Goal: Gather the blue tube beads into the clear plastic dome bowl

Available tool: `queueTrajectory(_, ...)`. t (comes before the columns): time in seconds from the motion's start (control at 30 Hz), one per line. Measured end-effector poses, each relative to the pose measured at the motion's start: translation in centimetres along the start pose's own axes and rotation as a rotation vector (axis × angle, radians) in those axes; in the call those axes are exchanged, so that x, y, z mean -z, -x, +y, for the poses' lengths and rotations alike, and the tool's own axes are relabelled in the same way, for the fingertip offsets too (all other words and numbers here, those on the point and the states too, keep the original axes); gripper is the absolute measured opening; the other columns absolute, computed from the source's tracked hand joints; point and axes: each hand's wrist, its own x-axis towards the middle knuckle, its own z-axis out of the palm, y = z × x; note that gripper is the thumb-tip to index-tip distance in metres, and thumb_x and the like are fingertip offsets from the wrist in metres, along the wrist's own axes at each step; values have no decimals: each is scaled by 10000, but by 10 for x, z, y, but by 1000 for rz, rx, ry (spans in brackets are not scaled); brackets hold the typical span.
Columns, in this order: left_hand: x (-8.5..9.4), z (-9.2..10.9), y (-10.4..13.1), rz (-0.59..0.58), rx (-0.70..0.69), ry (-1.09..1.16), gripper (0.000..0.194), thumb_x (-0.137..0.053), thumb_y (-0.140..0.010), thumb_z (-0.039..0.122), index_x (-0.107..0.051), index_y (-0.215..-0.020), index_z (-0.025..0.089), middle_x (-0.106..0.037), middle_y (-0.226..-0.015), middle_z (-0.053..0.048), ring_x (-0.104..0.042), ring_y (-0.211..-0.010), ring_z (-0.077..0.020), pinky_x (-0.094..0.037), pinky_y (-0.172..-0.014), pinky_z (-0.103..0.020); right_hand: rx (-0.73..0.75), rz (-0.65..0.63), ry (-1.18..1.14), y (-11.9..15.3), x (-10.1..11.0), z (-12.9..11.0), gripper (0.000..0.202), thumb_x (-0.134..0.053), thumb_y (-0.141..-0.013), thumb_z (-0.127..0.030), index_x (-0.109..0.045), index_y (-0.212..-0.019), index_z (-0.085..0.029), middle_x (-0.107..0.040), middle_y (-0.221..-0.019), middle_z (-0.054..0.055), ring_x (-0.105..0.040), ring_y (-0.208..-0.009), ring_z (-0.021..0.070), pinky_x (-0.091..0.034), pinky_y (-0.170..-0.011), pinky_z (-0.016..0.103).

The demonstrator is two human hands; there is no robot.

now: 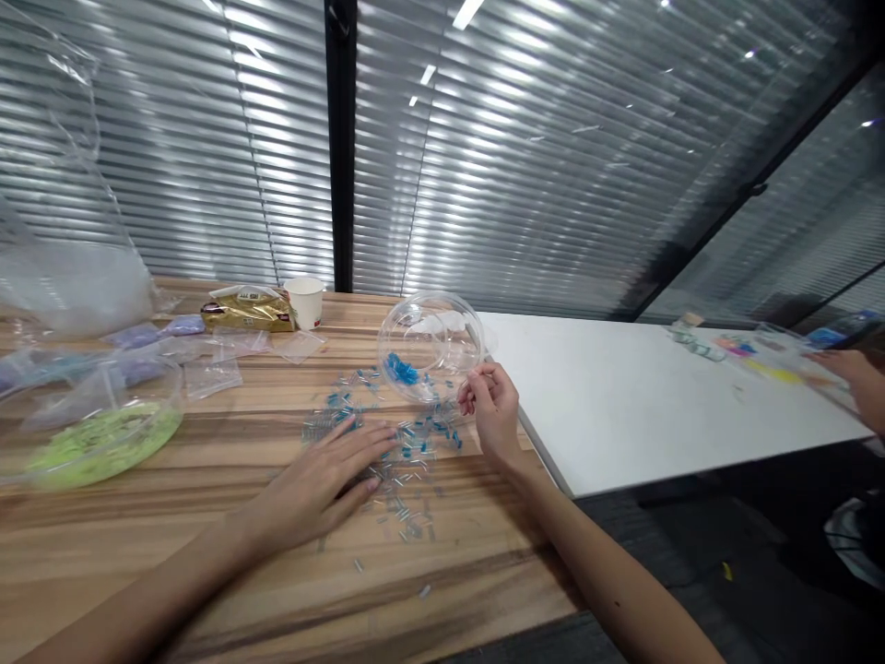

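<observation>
Far left: tub (76,290) under clear plastic; in front, bowl (176,392) with green bits (103,443). Next along: zip bags (214,375), gold pack (249,311), then cup (304,302) just beside it, all on wood table (277,590).

Center-left: left hand (336,475), palm down, fingers loosely spread, no grip visible, fingertips at the near-left side of the tubes (407,452). Clear and blue, spread between the 2 hands and around the left fingertips. Long axes every which way, no common line. 2 strays (424,590) nearer the table edge.

Beyond the tubes: clear dish (425,337), round so no long axis, blue pile (401,369) inside, toward the near-left wall. From left hand: ahead and right. From right hand (492,406): ahead and left, rim just beside the fingertips. Right hand clearly nearer. Fingers curled, thumb to fingertips; can't tell if pinching a tube or touching the rim.

Far right: white table (608,397), another person's hand (857,373) at its far end, well apart.
</observation>
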Motion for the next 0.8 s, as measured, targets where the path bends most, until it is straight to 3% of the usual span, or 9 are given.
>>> queueTrajectory(0.17,3,6,1,-145,-49,2,517,-347,-992,360,-177,-1471,270,-249,-1499,-6,-248,-1379,-207,-159,-1166,-431,-11,0,-20,0,0,0,196,-560,-822,-375,-466,-801,-205,-546,-517,-68,-470,-420,84,-379,-415,188)
queueTrajectory(0.4,-2,4,5,-174,-67,-61,555,-315,-1001,386,-62,-1482,279,-146,-1521,-15,-175,-1399,-217,-110,-1164,-446,-3,-12,-7,0,0,2,172,-557,-825,-353,-481,-797,-201,-545,-505,-69,-465,-415,84,-377,-410,188)
queueTrajectory(0.63,3,4,2,-154,-50,-77,531,-315,-996,407,-140,-1478,267,-203,-1511,-17,-216,-1390,-205,-125,-1168,-431,5,-7,9,0,0,1,171,-554,-821,-344,-468,-783,-201,-539,-505,-71,-470,-410,82,-375,-405,185)
queueTrajectory(0.8,5,-4,-1,-112,54,-110,539,-286,-994,442,-160,-1477,238,-174,-1519,-30,-186,-1400,-217,-130,-1163,-452,11,-19,-2,1,0,1,156,-557,-818,-328,-470,-789,-202,-547,-509,-69,-471,-415,82,-373,-402,183)
